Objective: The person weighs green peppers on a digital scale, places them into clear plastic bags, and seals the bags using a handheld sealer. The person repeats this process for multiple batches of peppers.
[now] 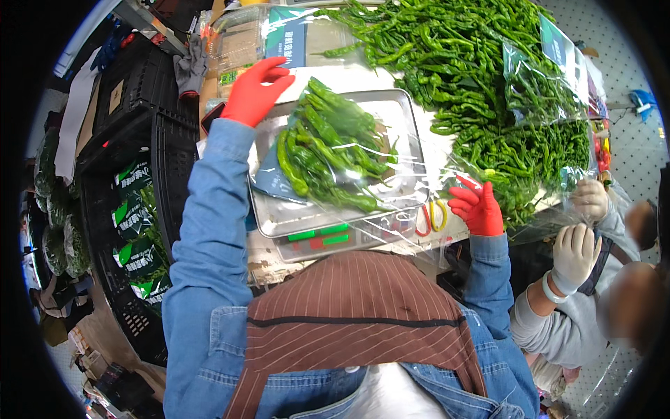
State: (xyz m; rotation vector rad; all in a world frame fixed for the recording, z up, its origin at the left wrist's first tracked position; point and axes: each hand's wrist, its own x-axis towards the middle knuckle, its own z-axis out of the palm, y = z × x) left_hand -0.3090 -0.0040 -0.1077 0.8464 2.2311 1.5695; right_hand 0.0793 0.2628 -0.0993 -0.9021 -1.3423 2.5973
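Note:
A clear plastic bag of long green peppers lies in a shallow metal tray. The tray rests on a digital scale. My left hand, in a red glove, is over the tray's upper left corner with thumb and fingers apart and nothing visible between them. Just beyond it lies a flat printed plastic bag. My right hand, also red-gloved, is right of the tray beside creased clear film that stretches from the bagged peppers. Whether its fingers pinch that film is unclear.
A large heap of loose green peppers covers the table's far right. Scissors lie by the scale. Packed bags fill a black crate at left. At right, a co-worker's white-gloved hands are beside clear film.

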